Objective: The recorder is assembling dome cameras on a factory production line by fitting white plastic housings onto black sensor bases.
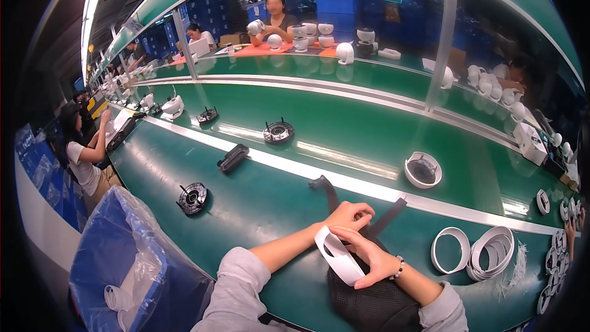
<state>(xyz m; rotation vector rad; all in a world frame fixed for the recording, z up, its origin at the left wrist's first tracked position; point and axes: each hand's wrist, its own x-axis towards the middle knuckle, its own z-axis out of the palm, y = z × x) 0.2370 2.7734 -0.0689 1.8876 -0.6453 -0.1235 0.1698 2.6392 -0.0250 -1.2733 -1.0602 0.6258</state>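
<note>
My right hand (375,259) grips a curved white plastic ring (339,259), fingers on its upper edge and thumb at its lower end. The ring is tilted on edge above a black mesh bag (369,304), which lies on the green bench in front of me. Just beyond the ring, my left hand (349,215) has its fingers curled together beside the bag's black straps (388,216). What the left fingers hold, if anything, does not show. Several more white rings (452,250) lie to the right of my right hand.
A blue bin with a plastic liner (132,233) stands at my left. Round black parts (193,198) and a black housing (233,158) lie on the bench. Beyond the white rail, a white bowl-shaped shell (423,170) sits on the green line. Co-workers (275,21) sit across and at left.
</note>
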